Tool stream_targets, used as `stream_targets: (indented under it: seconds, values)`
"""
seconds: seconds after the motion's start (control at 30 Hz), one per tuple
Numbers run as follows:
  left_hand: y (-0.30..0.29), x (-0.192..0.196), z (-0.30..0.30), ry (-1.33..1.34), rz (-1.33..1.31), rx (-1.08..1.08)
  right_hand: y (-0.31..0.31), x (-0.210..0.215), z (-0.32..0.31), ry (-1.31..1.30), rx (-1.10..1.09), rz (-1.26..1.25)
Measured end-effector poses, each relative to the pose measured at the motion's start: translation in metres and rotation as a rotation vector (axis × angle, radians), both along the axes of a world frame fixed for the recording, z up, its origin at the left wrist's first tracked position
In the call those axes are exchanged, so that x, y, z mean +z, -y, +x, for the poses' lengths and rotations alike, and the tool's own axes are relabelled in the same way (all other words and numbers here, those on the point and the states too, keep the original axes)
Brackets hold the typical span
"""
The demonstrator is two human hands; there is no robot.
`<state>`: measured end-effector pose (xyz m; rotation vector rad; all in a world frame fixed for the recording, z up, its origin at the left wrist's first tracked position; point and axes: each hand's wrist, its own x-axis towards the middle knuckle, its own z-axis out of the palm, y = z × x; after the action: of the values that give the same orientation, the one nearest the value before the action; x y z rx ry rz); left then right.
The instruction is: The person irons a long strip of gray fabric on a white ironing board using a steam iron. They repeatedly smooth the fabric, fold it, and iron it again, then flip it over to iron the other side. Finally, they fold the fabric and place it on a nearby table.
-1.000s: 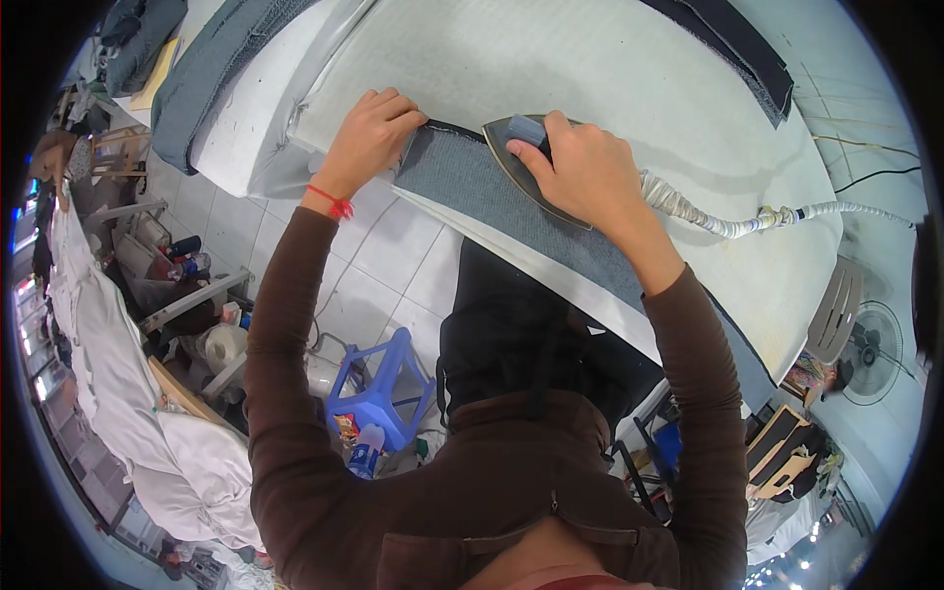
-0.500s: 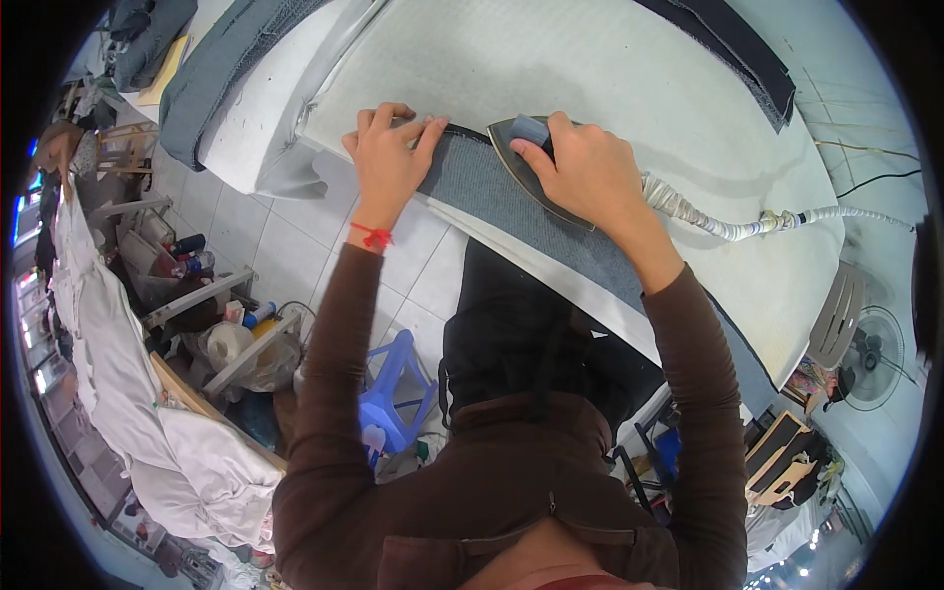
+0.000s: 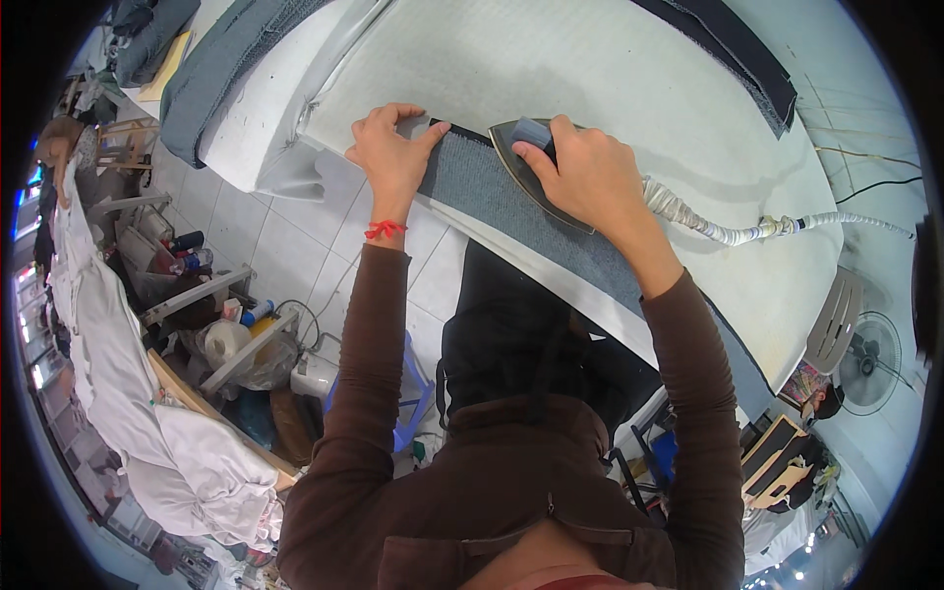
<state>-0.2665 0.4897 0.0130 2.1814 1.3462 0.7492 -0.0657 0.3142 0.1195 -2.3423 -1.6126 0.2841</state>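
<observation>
The blue-grey fabric strip (image 3: 472, 169) lies flat under the iron (image 3: 512, 147), its long axis slanting from a squared end left of the iron down to the right, past the iron's heel and under the right forearm. A dark band (image 3: 462, 131) edges the far side of the strip and shows in the short stretch left of the iron's tip. The iron points up and to the left, roughly along the strip, so the tip faces that exposed end.

The left hand (image 3: 391, 157) is the nearer one to this end — just beyond it, left of the iron and apart from it. Its thumb and forefinger stand spread, the thumb tip touching the dark band's corner; whether the cloth is pinched from below, I cannot tell. The strip therefore lies to the right of these fingers, between them and the iron. The right hand's (image 3: 595, 172) fingers are wrapped round the iron's handle, the wrist trailing back over the heel.

Farther out, a wrapped hose (image 3: 723, 233) runs right of the iron across the white table (image 3: 688, 108). Dark cloth pieces (image 3: 728, 59) lie beyond the iron to the upper right — a grey cloth (image 3: 211, 93) well apart to its upper left.
</observation>
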Motion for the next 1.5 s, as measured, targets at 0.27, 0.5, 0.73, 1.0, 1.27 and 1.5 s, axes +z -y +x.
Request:
stream_targets:
  seconds: [0.27, 0.5, 0.73, 1.0, 1.27, 1.5]
  values:
    - [0.009, -0.010, -0.009, -0.047, 0.409, -0.261, 0.000, 0.001, -0.001, 0.005, -0.004, -0.009]
    - [0.024, 0.004, -0.034, -0.292, 0.452, -0.280, -0.002, 0.004, 0.000, -0.017, -0.001, -0.030]
    - [0.024, 0.006, -0.019, -0.190, 0.204, -0.084, -0.014, 0.005, -0.005, -0.017, -0.001, -0.059]
    - [0.017, 0.013, 0.003, -0.096, -0.011, 0.144, -0.033, 0.002, -0.013, -0.006, 0.009, -0.019]
    - [-0.001, 0.010, -0.004, -0.064, -0.100, 0.113, -0.044, 0.005, -0.016, -0.006, 0.017, -0.082]
    - [-0.004, 0.008, -0.007, -0.036, -0.098, 0.099, -0.055, 0.002, -0.022, -0.011, 0.060, 0.000]
